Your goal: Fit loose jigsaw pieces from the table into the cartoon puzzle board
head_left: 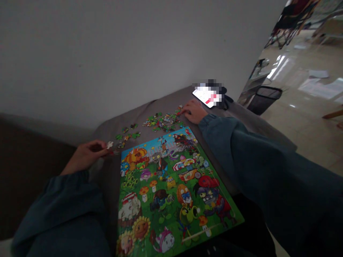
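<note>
- Puzzle pieces [163, 122] lie in a loose, mixed heap on the grey cloth-covered surface [177, 96], just beyond the top edge of the picture board; greens dominate, with spots of orange, red and white.
- A smaller cluster [127, 137] of pieces is scattered to the left of that heap, between it and the left hand.
- The left hand [89, 153] pinches a pale piece [109, 145] between thumb and forefinger, beside the upper left corner of the board.
- The right hand [194, 111] rests at the right end of the heap, its fingers bent downward and their tips at the pieces there; I cannot tell whether they grip one.
- The picture board [171, 189] lies nearest the person, turned slightly askew and covered with cartoon figures on a green lawn: sunflowers at the lower left, mushrooms, a pumpkin at the upper left, a red-capped figure at the right. In this dim light, the pale streaks along its right and lower edges are probably reflections.
- A phone [205, 94] with a lit screen lies past the right hand, near the plain wall [134, 53]; pixelation hides part of it.
- Blue-green sleeves [66, 210] cover both forearms.
- Off to the right, a folding chair [291, 19] stands on the shiny tiled floor [302, 103].
</note>
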`<state>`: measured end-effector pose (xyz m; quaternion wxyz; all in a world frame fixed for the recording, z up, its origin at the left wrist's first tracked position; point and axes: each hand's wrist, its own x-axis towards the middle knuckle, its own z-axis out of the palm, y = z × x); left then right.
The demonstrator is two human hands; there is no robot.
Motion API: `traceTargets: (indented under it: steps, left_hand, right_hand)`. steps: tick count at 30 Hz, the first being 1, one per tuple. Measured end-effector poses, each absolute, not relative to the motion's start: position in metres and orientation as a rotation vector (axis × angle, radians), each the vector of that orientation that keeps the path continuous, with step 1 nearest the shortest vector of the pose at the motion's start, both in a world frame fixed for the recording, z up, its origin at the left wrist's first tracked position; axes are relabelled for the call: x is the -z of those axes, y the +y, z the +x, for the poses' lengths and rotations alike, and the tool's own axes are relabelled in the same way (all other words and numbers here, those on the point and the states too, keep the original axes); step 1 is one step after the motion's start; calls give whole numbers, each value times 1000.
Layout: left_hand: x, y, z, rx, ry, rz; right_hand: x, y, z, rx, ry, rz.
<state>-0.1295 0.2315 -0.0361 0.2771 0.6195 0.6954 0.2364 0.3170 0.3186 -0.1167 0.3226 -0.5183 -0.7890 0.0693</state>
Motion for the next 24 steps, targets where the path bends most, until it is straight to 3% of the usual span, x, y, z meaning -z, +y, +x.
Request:
traceTargets:
  steps: [3,6,8,11,18,24]
  left_hand:
    - [21,216,-88,-864,1749,1741]
    - [14,195,-25,-1146,1576,1737]
    - [15,183,13,-1141,1502,1818]
    - [25,168,50,-1105,1283,1926]
    - [45,153,60,-1137,1043,1947]
    - [55,158,44,-905,1129,1716]
  right_hand:
    - [98,302,303,-318,-2021,-1270]
    - [80,276,283,-1006,-2071,-888]
    - [71,256,271,-1439,-2015,-667]
    - [66,233,260,-1820,-1929,-476]
    - [67,228,269,-2048,-1929,-382]
    - [54,233,295,-2098,-2435,-567]
